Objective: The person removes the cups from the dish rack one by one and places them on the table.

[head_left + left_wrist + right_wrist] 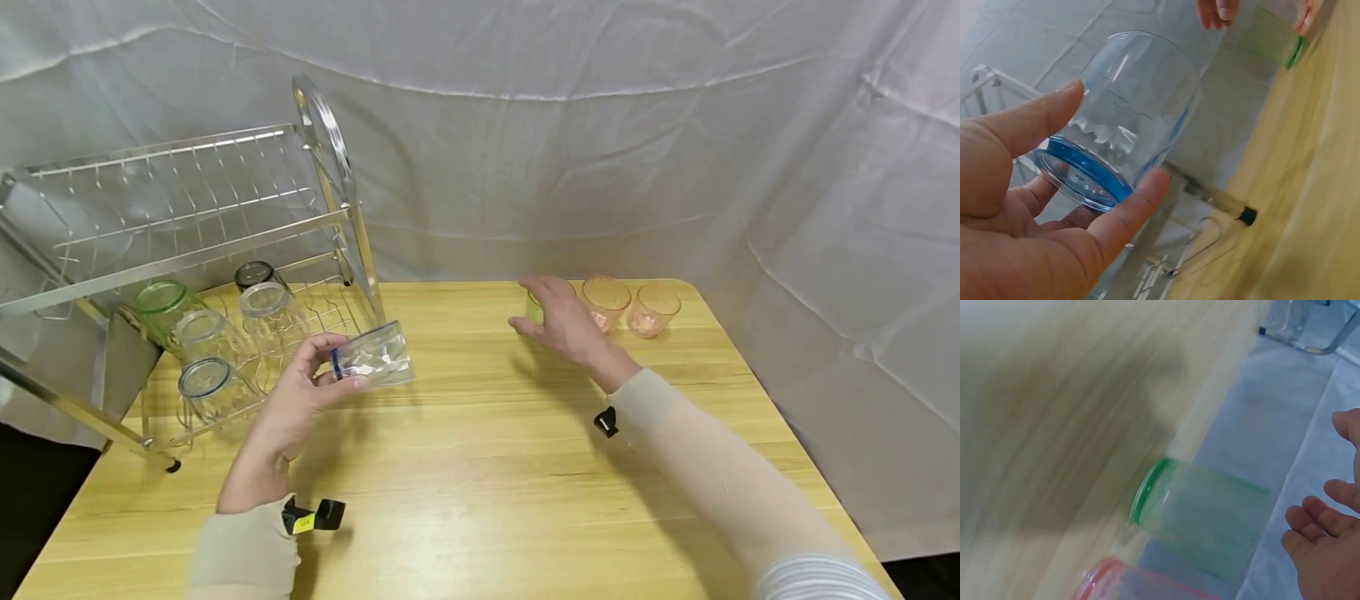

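Two hands at work above a wooden table. The left hand holds a clear glass between thumb and fingers, gripping it near its blue base; the glass is tilted well over, base toward the palm and mouth pointing away, in the air just beside the front right of a metal rack. The right hand holds nothing: its thumb and fingers are spread wide near the mouth of a green glass (a narrow gap shows in the right wrist view). Beside the green glass, toward the right, stand a larger pink glass and a smaller pink glass. On the rack's lower shelf are five glasses, among them a green-ringed glass and a blue-ringed glass.
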The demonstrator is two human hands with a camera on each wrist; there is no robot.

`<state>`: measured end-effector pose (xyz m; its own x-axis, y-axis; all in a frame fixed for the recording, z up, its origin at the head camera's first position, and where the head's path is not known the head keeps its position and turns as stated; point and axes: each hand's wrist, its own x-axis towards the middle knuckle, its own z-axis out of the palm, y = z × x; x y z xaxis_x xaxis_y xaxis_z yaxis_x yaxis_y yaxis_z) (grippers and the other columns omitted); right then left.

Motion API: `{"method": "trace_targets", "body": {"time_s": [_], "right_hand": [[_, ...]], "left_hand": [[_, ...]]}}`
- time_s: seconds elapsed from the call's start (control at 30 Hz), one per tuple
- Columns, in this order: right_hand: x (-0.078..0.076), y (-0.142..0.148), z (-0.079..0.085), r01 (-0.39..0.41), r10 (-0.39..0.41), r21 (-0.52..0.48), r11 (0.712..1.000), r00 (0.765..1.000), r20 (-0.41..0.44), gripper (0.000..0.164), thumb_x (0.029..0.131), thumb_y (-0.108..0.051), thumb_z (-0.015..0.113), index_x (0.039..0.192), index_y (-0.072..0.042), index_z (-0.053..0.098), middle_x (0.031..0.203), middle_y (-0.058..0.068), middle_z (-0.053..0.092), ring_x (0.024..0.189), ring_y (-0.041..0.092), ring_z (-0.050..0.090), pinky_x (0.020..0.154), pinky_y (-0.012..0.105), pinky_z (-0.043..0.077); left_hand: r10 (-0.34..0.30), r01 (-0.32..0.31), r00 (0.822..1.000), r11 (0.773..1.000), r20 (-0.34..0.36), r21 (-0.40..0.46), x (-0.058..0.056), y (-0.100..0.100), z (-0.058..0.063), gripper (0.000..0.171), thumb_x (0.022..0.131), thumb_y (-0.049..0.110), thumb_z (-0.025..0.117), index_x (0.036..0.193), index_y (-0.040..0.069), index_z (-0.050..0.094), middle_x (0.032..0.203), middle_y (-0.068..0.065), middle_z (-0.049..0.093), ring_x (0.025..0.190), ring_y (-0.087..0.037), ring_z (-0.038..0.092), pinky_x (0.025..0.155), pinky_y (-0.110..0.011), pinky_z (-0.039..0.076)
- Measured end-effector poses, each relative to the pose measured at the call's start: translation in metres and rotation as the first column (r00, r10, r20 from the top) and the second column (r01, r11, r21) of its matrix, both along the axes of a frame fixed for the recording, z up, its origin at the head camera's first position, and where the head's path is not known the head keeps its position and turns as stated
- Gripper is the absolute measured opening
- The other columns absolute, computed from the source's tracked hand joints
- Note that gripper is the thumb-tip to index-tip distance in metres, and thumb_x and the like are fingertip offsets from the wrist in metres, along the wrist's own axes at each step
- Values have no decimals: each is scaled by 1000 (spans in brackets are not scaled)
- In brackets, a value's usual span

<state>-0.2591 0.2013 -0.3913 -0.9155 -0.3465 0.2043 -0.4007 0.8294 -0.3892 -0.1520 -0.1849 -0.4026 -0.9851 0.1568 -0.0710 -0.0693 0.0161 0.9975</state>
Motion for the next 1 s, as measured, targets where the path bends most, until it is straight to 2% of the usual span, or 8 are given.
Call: {"method": "trace_targets", "body": {"time_s": [0.2, 0.4, 0.5, 0.63, 0.87, 1.0], "right_hand": [[20, -6, -6, -24, 32, -127, 992, 998, 57, 73, 100, -44, 71, 160, -12, 44, 164, 17, 44, 154, 39, 36, 125, 60, 33], [44, -15, -8, -73, 123, -283, 956, 979, 163, 76, 100, -52, 69, 163, -20, 40, 169, 6, 39, 156, 35, 35, 125, 61, 32], [52, -20, -8, -104, 191, -356, 929, 957, 217, 78, 100, -50, 70, 165, -24, 37, 170, 3, 36, 156, 32, 35, 126, 57, 34], [59, -25, -9, -136, 281, -453, 881, 921, 270, 85, 97, -41, 77, 167, -25, 32, 170, 1, 33, 154, 30, 38, 124, 49, 40], [67, -33, -14, -149, 372, -571, 808, 880, 296, 100, 90, -29, 86, 169, -29, 25, 175, -3, 22, 155, 35, 37, 117, 50, 48], [69, -37, -16, -137, 407, -624, 769, 858, 313, 99, 90, -25, 86, 168, -30, 26, 175, -3, 22, 154, 39, 38, 113, 46, 52]], "left_hand": [[-45, 46, 999, 999, -22, 20, -5, 19, -13, 63, 93, -1, 76, 145, 14, 44, 144, -7, 43, 112, -11, 66, 92, -24, 60], [-116, 120, 991, 991, -72, 57, -11, 38, -22, 64, 93, -6, 73, 147, 7, 41, 146, -12, 42, 118, -11, 65, 94, -26, 60], [-137, 142, 987, 988, -78, 63, -14, 45, -24, 66, 93, -7, 73, 148, 5, 40, 150, -14, 41, 122, -12, 64, 95, -27, 60], [-155, 160, 986, 984, -70, 77, -18, 53, -25, 66, 93, -5, 73, 148, 8, 41, 155, -15, 41, 129, -16, 62, 99, -29, 59], [-195, 205, 976, 973, -99, 104, -20, 70, -28, 64, 94, -3, 75, 147, 9, 42, 154, -14, 43, 135, -28, 60, 97, -30, 60], [-230, 242, 968, 961, -98, 136, -20, 78, -29, 64, 94, -2, 75, 147, 9, 42, 157, -14, 40, 143, -35, 54, 100, -32, 60]]}}
